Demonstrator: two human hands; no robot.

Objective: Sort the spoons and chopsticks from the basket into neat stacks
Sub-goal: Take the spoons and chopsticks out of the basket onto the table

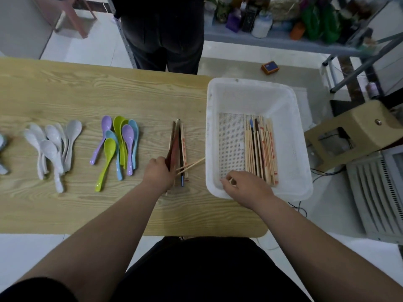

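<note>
A white plastic basket sits at the table's right end with several chopsticks lined up along its right side. My right hand is inside the basket's near edge, its fingers curled beside the chopstick ends; whether it pinches one is unclear. My left hand grips a pair of pale chopsticks that point right toward the basket, over a chopstick pile on the table. Coloured spoons lie in a heap left of the pile. White spoons lie further left.
The wooden table ends just past the basket. A person in dark clothes stands at the far side. A beige stool and a shelf with bottles are to the right. Grey utensils peek in at the left edge.
</note>
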